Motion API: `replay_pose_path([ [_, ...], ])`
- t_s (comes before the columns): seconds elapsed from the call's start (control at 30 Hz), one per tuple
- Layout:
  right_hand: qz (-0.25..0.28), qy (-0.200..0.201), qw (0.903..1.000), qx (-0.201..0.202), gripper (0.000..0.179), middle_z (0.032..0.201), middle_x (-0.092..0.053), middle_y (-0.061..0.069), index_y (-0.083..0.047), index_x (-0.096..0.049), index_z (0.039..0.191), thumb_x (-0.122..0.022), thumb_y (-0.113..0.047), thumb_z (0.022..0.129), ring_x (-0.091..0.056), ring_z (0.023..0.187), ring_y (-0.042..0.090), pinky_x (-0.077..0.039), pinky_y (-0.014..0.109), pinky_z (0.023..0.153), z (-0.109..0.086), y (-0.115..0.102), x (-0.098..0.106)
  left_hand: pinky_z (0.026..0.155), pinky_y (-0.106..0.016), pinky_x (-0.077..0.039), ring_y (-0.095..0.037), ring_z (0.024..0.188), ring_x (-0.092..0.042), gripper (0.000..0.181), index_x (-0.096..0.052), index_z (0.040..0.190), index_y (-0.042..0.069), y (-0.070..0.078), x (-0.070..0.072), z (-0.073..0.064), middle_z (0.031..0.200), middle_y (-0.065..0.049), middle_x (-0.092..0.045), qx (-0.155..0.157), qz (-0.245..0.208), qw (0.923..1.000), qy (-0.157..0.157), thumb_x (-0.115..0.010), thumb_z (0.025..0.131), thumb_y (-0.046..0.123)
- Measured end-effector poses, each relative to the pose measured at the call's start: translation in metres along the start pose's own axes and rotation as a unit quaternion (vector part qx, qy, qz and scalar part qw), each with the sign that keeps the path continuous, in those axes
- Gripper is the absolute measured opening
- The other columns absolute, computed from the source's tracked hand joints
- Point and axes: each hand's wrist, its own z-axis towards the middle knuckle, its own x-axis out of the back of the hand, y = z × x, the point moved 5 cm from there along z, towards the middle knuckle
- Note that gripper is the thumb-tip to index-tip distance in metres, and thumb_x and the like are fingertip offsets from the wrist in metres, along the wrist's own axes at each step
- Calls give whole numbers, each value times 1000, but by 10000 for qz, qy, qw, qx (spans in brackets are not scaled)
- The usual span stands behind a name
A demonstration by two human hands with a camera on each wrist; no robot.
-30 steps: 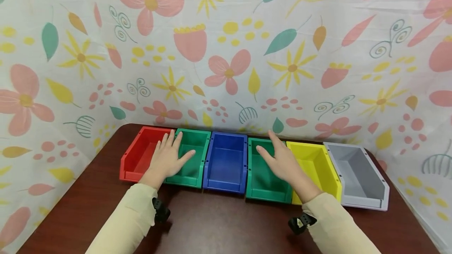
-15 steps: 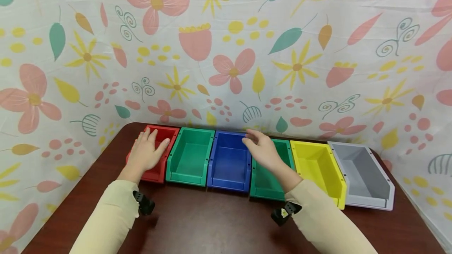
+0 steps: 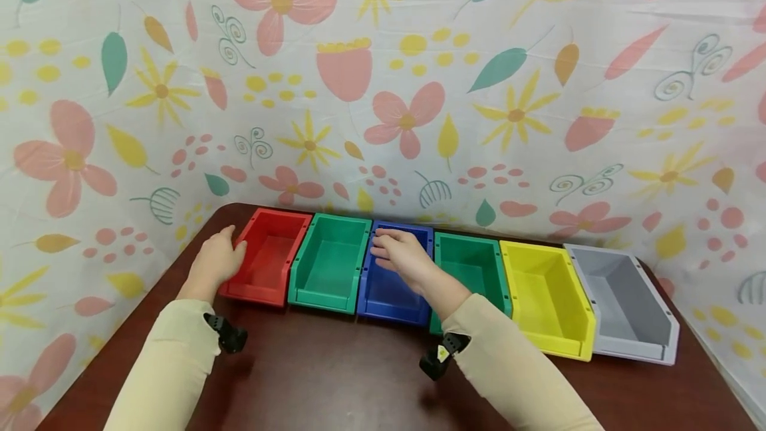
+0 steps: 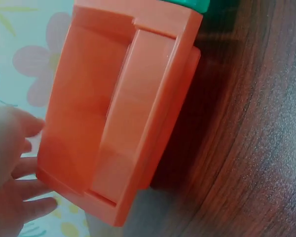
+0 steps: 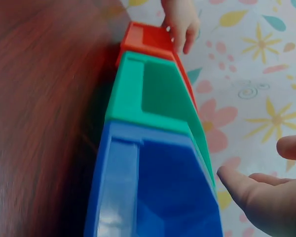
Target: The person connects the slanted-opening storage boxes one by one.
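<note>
My left hand is at the outer left side of the red bin, its thumb near the rim. In the left wrist view, the fingers lie beside the bin's end wall, loosely bent and not closed round it. My right hand hovers over the blue bin with fingers extended and holds nothing; it covers part of that bin. Between the two hands stands a green bin. The red, green and blue bins show no contents.
Farther right in the row are a second green bin, a yellow bin and a grey bin. All stand at the back of a dark brown table, against a flower-printed cloth.
Both hands have moved left: the left from over the red and green bins to the red bin's outer side, the right from the second green bin to over the blue one.
</note>
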Motion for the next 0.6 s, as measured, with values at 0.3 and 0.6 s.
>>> replay_pose_path([
  [0.3,602,-669,9952,-390,63,157,-14,18,-7,-11,153,-42,-23,100,-19,144,36,-28,47,113,10,0,-23,94,-54,-45,-44,112,-53,43,-43,134,-12,-3,-4,2,129,-33,-51,202,-365,9991,118,-40,98,13],
  [0.6,410,-669,9950,-615,63,154,-16,28,-5,-12,152,-42,-25,101,-22,142,41,-31,46,112,7,-6,-10,83,-48,-52,-38,97,-61,38,-51,128,-10,8,-7,-3,115,-29,-61,34,-646,9975,297,-43,97,11],
])
